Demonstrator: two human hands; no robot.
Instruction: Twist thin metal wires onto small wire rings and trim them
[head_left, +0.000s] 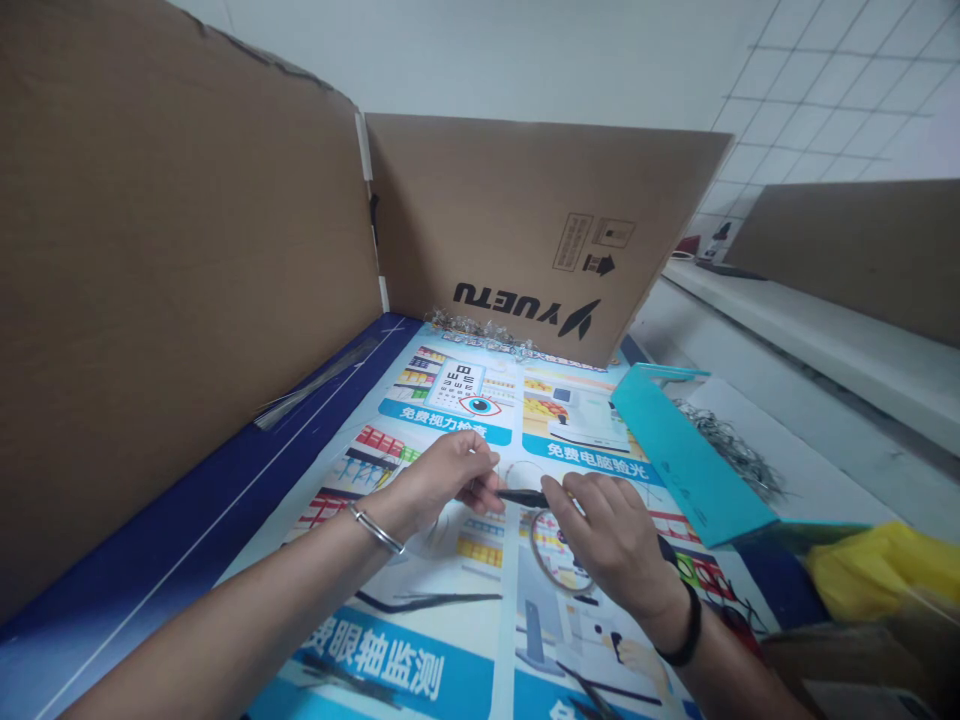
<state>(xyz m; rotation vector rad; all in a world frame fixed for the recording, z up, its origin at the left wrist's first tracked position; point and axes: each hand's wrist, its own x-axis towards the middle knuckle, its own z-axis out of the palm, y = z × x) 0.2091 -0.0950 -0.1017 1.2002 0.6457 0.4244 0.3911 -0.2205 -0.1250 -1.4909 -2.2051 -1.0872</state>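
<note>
My left hand, with a silver bangle at its wrist, is pinched closed near the middle of the table. What its fingertips hold is too small to make out; a thin pale loop shows faintly beside them. My right hand, wearing a black wristband, grips a dark tapered tool. The tool's narrow tip points left and meets the left fingertips. Most of its handle is hidden in the right palm. Just below the right hand lies a round, thin-rimmed ring on the printed sheet.
Cardboard panels wall the left and back. A heap of thin shiny pieces lies at the back. Right, a turquoise folded box stands by tangled wire-like pieces and a yellow bag. Dark thin strips lie in front.
</note>
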